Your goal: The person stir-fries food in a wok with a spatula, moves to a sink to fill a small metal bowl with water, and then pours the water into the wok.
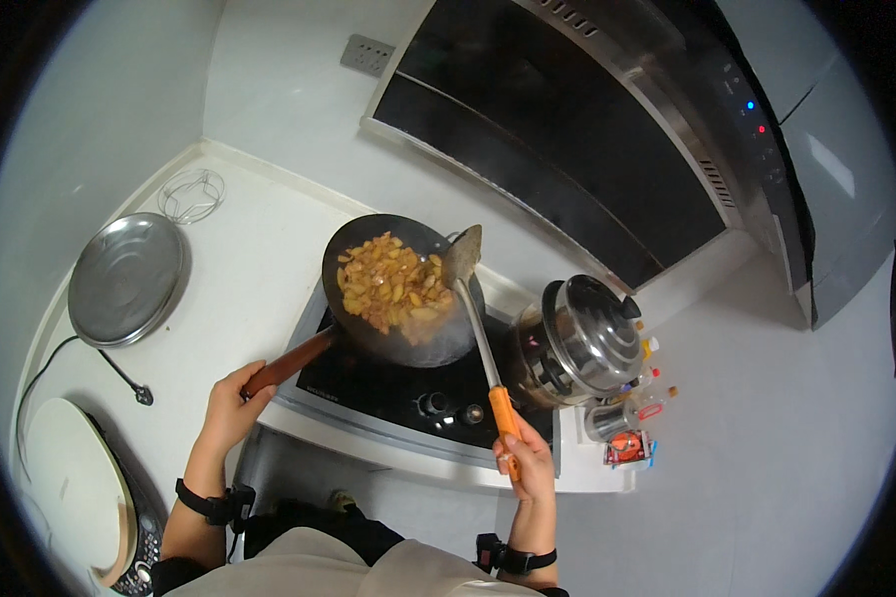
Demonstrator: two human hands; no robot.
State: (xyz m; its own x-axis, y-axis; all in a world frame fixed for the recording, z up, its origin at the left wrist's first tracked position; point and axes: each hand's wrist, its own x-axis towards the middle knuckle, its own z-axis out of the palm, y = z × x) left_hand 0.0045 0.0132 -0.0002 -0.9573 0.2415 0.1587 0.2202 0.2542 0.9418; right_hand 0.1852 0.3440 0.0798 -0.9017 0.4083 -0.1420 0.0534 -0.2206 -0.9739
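A dark wok [440,351] sits over the left part of a black gas stove [388,403]. Browned, yellowish food pieces [392,287] fill its left and middle part, and steam rises from them. My left hand [239,403] is closed around the wok's wooden handle [291,364]. In my right hand [526,455] is the orange grip of a metal wok spatula [483,336]. Its blade is raised at the wok's far right rim, above the food. Both wrists wear black bands with small devices.
Right of the wok stands a lidded steel pot [579,339], with bottles and a metal cup [610,422] beyond. At left are a round steel lid [127,280], a wire rack [192,196], a power plug [143,395] and a pale-lidded appliance [78,492]. A range hood [552,142] overhangs the stove.
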